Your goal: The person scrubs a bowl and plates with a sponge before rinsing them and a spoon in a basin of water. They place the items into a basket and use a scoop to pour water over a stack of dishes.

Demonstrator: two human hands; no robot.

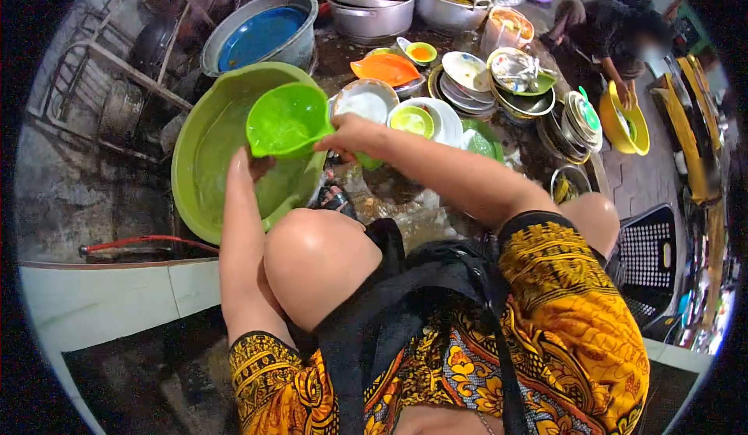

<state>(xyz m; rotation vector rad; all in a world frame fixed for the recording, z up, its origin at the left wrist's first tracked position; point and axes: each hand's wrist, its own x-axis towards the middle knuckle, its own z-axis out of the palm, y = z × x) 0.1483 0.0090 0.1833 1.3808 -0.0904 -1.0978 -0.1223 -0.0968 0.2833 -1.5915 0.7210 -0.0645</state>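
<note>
A bright green plastic bowl with a pointed lip is tilted above the olive-green basin, which has water in it. My right hand grips the bowl's right edge, fingers closed around it. At the bowl's lower left edge, my left hand holds it from beneath; most of those fingers are hidden behind the bowl. Just right of the bowl lie a white plate with a brown rim and a small yellow-green bowl on a white plate.
Stacked plates, an orange dish and large metal pots stand beyond. A grey tub with blue inside is behind the basin. At right, another person's hands reach into a yellow basin. A dark crate stands nearby.
</note>
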